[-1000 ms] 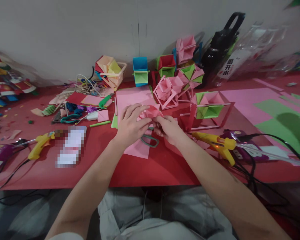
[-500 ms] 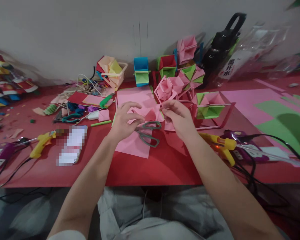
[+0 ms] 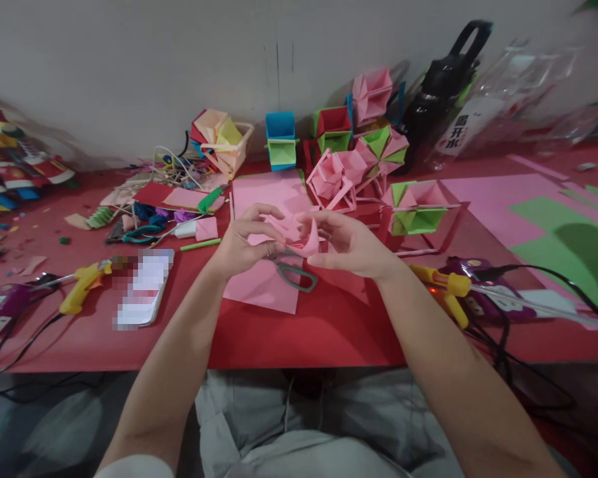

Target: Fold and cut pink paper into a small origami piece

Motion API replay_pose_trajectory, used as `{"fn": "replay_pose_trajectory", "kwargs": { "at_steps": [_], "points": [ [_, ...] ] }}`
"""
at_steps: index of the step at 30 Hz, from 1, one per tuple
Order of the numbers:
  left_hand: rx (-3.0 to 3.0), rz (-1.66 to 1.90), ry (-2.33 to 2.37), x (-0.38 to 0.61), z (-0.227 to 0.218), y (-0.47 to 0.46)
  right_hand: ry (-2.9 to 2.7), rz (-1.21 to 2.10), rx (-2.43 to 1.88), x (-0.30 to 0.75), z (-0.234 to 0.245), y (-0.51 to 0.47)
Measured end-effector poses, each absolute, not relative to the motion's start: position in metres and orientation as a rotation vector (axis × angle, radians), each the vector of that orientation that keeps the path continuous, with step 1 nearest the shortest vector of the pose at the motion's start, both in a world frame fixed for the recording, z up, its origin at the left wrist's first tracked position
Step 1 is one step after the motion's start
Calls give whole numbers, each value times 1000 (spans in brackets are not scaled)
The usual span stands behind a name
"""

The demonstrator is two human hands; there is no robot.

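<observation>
Between my two hands is a folded piece of pink paper (image 3: 306,244), its corners sticking up. My left hand (image 3: 249,242) grips it from the left, fingers curled around its edge. From the right, my right hand (image 3: 346,242) closes on it with thumb below and fingers above. Under the folded paper lies a pair of scissors (image 3: 298,277); one grey-green handle loop shows and the rest is hidden. Flat pink sheets (image 3: 264,292) lie beneath the scissors and my left hand.
Folded paper boxes, including a pink and green one (image 3: 418,209), stand along the back. Yellow glue guns lie left (image 3: 82,289) and right (image 3: 448,285), with cables. A phone (image 3: 147,289) lies at left; a black bottle (image 3: 431,99) and pink and green sheets (image 3: 493,199) are at right.
My right hand has moved left and down and now closes around the folded pink paper. The paper has been turned up, covering the upper scissors handle.
</observation>
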State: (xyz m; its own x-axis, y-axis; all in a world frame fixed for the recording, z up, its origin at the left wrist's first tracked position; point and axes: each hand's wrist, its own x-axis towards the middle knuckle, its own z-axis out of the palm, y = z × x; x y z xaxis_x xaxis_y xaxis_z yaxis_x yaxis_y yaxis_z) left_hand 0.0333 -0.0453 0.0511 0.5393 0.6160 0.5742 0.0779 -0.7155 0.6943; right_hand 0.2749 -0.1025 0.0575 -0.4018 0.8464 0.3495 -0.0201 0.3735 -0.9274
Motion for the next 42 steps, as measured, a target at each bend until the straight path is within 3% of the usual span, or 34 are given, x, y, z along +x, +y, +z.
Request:
{"fn": "replay_pose_trajectory", "kwargs": {
  "at_steps": [26,37,42],
  "points": [
    [2070,1178,906,53,48,-58,-1634,263,-1068,262,44,-97],
    [2189,1329,859,66,40,-65,-1606,203,-1180,253,46,-102],
    [2452,1346,834,58,36,-57,-1590,408,-1198,258,47,-102]
  ]
}}
